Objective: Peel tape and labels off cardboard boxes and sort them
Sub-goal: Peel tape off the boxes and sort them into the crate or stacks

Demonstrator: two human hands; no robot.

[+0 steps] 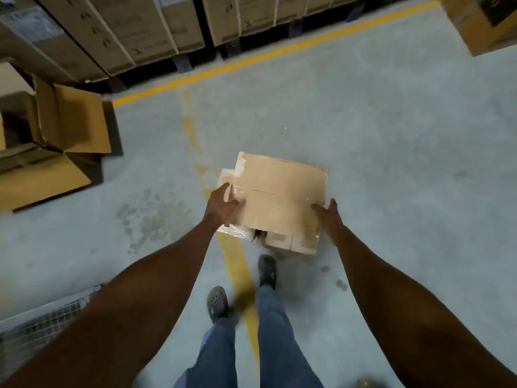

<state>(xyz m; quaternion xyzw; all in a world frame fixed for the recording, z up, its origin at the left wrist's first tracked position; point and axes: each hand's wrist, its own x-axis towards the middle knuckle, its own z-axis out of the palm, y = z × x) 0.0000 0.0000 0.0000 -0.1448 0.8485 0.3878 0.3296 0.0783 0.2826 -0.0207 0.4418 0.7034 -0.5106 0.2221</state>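
Note:
I carry a brown cardboard box in front of me, above the grey floor. Clear tape runs along its top seam and over its left and near edges. My left hand grips the box's left side, thumb on top and fingers curled underneath. My right hand holds the right near corner, thumb on the top face. The box's lower flaps hang loose at the near side. The underside of the box is hidden.
An open cardboard box with spread flaps stands at the left on flattened cardboard. Stacked strapped cartons on pallets line the back behind a yellow floor line. Another carton is top right. A wire mesh panel lies bottom left.

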